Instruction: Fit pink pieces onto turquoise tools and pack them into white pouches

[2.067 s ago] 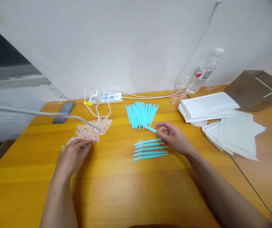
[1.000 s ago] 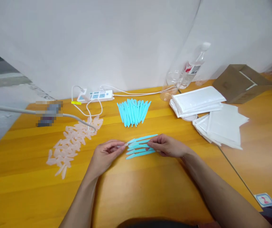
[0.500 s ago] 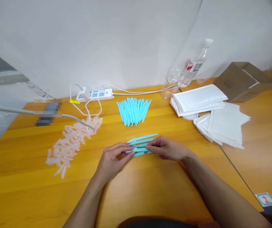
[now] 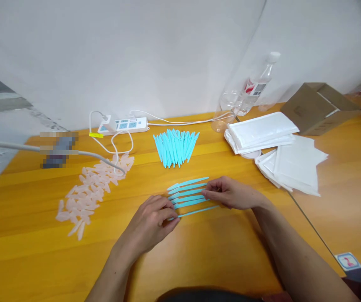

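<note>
Several slim turquoise eyebrow razors (image 4: 190, 192) lie side by side in a row on the table, blade-like ends to the left. The nearest turquoise razor (image 4: 197, 211) sits apart from them, closer to me and slightly slanted. My left hand (image 4: 155, 216) is closed at its left end, pinching it between thumb and fingers. At the right ends of the row, my right hand (image 4: 226, 193) has its fingertips pressed together on a razor end, partly hidden beneath the hand. Farther back lies a dense pile of turquoise razors (image 4: 176, 147).
Translucent pink pieces (image 4: 84, 195) spread across the left, crossed by a grey cable (image 4: 100, 159). A white power strip (image 4: 133, 125) lies along the wall. To the right are white packets (image 4: 264, 130), a plastic bottle (image 4: 257, 88), a clear cup (image 4: 224, 113) and a cardboard box (image 4: 315, 109).
The nearest razor now lies apart from the row, toward me, with my left hand at its end. My right hand has shifted slightly right, and more of the row shows.
</note>
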A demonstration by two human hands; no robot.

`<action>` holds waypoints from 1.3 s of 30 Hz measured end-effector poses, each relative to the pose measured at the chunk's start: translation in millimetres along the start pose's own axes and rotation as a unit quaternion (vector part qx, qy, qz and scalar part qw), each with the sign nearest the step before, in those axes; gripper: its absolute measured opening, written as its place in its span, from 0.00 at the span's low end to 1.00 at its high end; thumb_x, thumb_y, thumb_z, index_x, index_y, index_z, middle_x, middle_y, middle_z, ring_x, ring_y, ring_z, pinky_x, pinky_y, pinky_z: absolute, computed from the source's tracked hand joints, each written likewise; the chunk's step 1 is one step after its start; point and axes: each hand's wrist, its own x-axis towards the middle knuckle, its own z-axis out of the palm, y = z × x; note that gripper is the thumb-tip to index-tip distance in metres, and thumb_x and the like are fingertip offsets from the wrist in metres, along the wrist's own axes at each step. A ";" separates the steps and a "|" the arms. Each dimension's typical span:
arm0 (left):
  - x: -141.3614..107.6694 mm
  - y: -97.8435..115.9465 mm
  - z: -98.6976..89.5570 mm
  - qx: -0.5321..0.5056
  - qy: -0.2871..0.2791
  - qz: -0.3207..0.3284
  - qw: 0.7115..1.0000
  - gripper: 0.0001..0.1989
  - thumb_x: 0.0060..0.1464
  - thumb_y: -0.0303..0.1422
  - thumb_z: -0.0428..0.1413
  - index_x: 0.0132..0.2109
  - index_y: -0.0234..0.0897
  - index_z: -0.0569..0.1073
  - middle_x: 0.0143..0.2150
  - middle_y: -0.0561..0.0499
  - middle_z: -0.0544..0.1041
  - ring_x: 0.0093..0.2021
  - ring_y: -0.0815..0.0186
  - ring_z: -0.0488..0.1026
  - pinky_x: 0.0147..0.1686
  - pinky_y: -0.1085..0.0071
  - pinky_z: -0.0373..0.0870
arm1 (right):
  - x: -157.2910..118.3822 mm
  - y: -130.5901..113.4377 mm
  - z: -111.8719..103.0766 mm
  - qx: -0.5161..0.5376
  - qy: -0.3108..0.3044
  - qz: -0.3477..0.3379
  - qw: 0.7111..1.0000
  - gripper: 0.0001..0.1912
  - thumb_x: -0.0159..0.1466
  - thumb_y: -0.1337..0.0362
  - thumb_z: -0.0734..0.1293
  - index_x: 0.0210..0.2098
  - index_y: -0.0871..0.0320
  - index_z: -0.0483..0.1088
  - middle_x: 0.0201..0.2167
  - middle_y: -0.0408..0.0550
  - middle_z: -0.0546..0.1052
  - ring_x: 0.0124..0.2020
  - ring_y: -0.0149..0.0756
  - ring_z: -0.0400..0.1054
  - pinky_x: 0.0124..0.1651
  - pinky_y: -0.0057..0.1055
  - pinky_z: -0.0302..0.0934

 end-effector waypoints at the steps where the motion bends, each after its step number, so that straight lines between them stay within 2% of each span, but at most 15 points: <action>1: 0.5 0.2 0.0 0.012 -0.002 0.004 1.000 0.08 0.60 0.29 0.59 0.31 0.40 0.77 0.34 0.50 0.78 0.37 0.64 0.74 0.40 0.65 0.68 | 0.9 0.0 0.2 -0.020 0.004 -0.012 1.000 0.25 0.66 0.44 0.63 0.24 0.57 0.62 0.19 0.36 0.56 0.20 0.25 0.50 0.22 0.25 0.45; 3: 0.7 0.0 0.1 0.032 -0.001 0.008 0.999 0.07 0.59 0.29 0.59 0.31 0.40 0.76 0.33 0.51 0.78 0.37 0.64 0.74 0.40 0.65 0.67 | 2.8 0.2 1.5 -0.052 0.015 -0.030 0.998 0.25 0.66 0.45 0.63 0.23 0.57 0.61 0.20 0.37 0.55 0.22 0.26 0.47 0.23 0.26 0.43; 6: 0.1 -1.4 1.5 0.037 -0.010 0.005 0.999 0.05 0.57 0.30 0.61 0.31 0.41 0.76 0.33 0.51 0.77 0.36 0.63 0.74 0.40 0.64 0.66 | 4.7 3.0 1.9 -0.055 0.060 -0.014 0.997 0.25 0.67 0.45 0.62 0.22 0.57 0.60 0.20 0.37 0.57 0.23 0.26 0.48 0.23 0.26 0.43; 10: -0.9 -4.9 6.0 0.035 -0.015 -0.016 0.999 0.08 0.57 0.31 0.61 0.29 0.40 0.74 0.32 0.51 0.76 0.36 0.62 0.73 0.40 0.65 0.66 | 7.9 9.2 -1.4 -0.012 0.160 0.025 0.987 0.23 0.65 0.44 0.63 0.27 0.58 0.67 0.22 0.39 0.63 0.23 0.28 0.52 0.24 0.26 0.46; 13: -2.2 -7.8 6.6 0.010 0.011 -0.028 1.000 0.08 0.58 0.32 0.61 0.30 0.39 0.74 0.32 0.51 0.76 0.37 0.63 0.73 0.39 0.65 0.66 | 15.6 9.4 -4.8 -0.006 0.242 0.028 0.970 0.22 0.63 0.45 0.65 0.28 0.58 0.69 0.22 0.40 0.66 0.23 0.29 0.54 0.25 0.27 0.49; 17: -4.8 -11.6 -0.4 -0.051 0.076 -0.039 0.995 0.09 0.59 0.34 0.61 0.31 0.39 0.73 0.32 0.51 0.76 0.34 0.65 0.72 0.37 0.67 0.65 | 42.8 0.5 -14.2 -0.082 0.320 0.041 0.943 0.20 0.62 0.47 0.66 0.27 0.58 0.71 0.22 0.43 0.71 0.24 0.32 0.60 0.29 0.28 0.52; 21: -5.5 -17.6 -6.7 -0.058 0.135 -0.059 0.987 0.10 0.61 0.32 0.59 0.30 0.38 0.74 0.29 0.51 0.75 0.31 0.66 0.71 0.34 0.68 0.65 | 91.1 -10.3 -28.5 -0.161 0.401 0.098 0.896 0.18 0.61 0.49 0.66 0.30 0.57 0.74 0.30 0.51 0.78 0.33 0.40 0.70 0.36 0.31 0.57; 24: -5.4 -24.0 -6.4 -0.049 0.160 -0.067 0.984 0.12 0.62 0.32 0.58 0.29 0.38 0.73 0.28 0.50 0.74 0.30 0.66 0.71 0.34 0.69 0.65 | 125.1 -12.7 -37.8 -0.165 0.408 0.112 0.891 0.15 0.60 0.52 0.68 0.27 0.58 0.74 0.30 0.54 0.79 0.37 0.44 0.72 0.39 0.33 0.59; 26: -6.1 -28.4 -4.9 -0.041 0.165 -0.071 0.983 0.13 0.62 0.32 0.58 0.28 0.38 0.73 0.28 0.50 0.74 0.30 0.67 0.70 0.33 0.69 0.65 | 138.7 -10.3 -42.7 -0.153 0.399 0.124 0.895 0.14 0.59 0.55 0.68 0.22 0.57 0.72 0.24 0.53 0.77 0.34 0.44 0.73 0.38 0.33 0.61; 29: -8.3 -33.8 -3.4 -0.029 0.171 -0.073 0.982 0.12 0.62 0.32 0.58 0.28 0.37 0.73 0.28 0.51 0.74 0.30 0.67 0.70 0.33 0.70 0.65 | 143.7 -3.1 -49.2 -0.112 0.373 0.140 0.910 0.12 0.59 0.60 0.67 0.20 0.58 0.70 0.16 0.49 0.74 0.25 0.39 0.72 0.32 0.30 0.62; 32: -10.5 -38.2 -6.2 -0.026 0.178 -0.077 0.981 0.12 0.62 0.32 0.59 0.29 0.37 0.73 0.28 0.51 0.74 0.31 0.68 0.71 0.33 0.70 0.65 | 135.3 2.0 -54.8 -0.069 0.347 0.135 0.926 0.12 0.60 0.62 0.66 0.22 0.58 0.71 0.14 0.46 0.73 0.20 0.34 0.69 0.27 0.27 0.61; 35: -14.3 -45.9 -16.9 -0.019 0.198 -0.092 0.976 0.11 0.61 0.32 0.59 0.29 0.37 0.74 0.30 0.51 0.76 0.32 0.68 0.72 0.35 0.71 0.67 | 118.4 -0.3 -57.8 -0.038 0.334 0.105 0.936 0.11 0.61 0.60 0.66 0.24 0.59 0.71 0.17 0.45 0.73 0.21 0.32 0.68 0.27 0.26 0.60; 37: -20.9 -55.0 -28.8 -0.003 0.229 -0.120 0.966 0.11 0.61 0.33 0.59 0.29 0.37 0.75 0.31 0.51 0.77 0.33 0.68 0.74 0.37 0.71 0.68 | 102.1 -4.6 -57.3 -0.019 0.328 0.079 0.941 0.11 0.62 0.59 0.65 0.27 0.59 0.71 0.21 0.45 0.74 0.23 0.31 0.68 0.29 0.25 0.61; 39: -32.5 -67.4 -42.9 0.020 0.275 -0.176 0.945 0.11 0.61 0.35 0.59 0.30 0.37 0.76 0.32 0.51 0.77 0.33 0.68 0.74 0.37 0.71 0.69 | 81.6 -8.6 -53.7 0.017 0.305 0.045 0.951 0.11 0.64 0.58 0.63 0.31 0.58 0.69 0.26 0.45 0.75 0.27 0.30 0.68 0.32 0.25 0.62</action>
